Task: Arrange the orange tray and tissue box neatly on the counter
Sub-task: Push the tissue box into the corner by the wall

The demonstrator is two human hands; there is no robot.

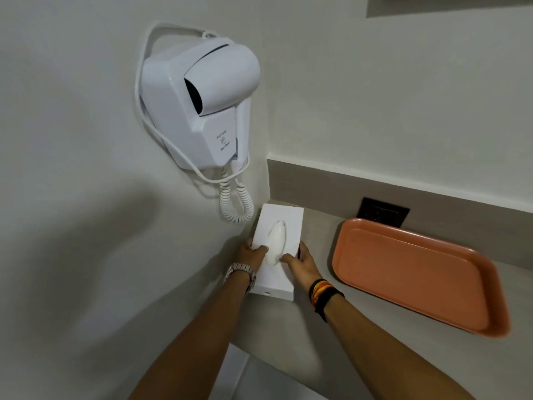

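A white tissue box [284,220] lies lengthwise on the grey counter [314,327], pushed close to the left wall, with a tissue poking from its slot. My left hand [253,254] grips its left side, thumb on the top. My right hand [301,262] holds its right side, thumb also on top. The orange tray [415,272] lies empty on the counter to the right of the box, a gap between them, its long side running along the back ledge.
A white wall-mounted hair dryer [202,102] hangs above the box, its coiled cord [235,200] dangling just behind the box's far end. A dark wall socket [382,212] sits in the backsplash behind the tray. The counter's front edge runs below my forearms.
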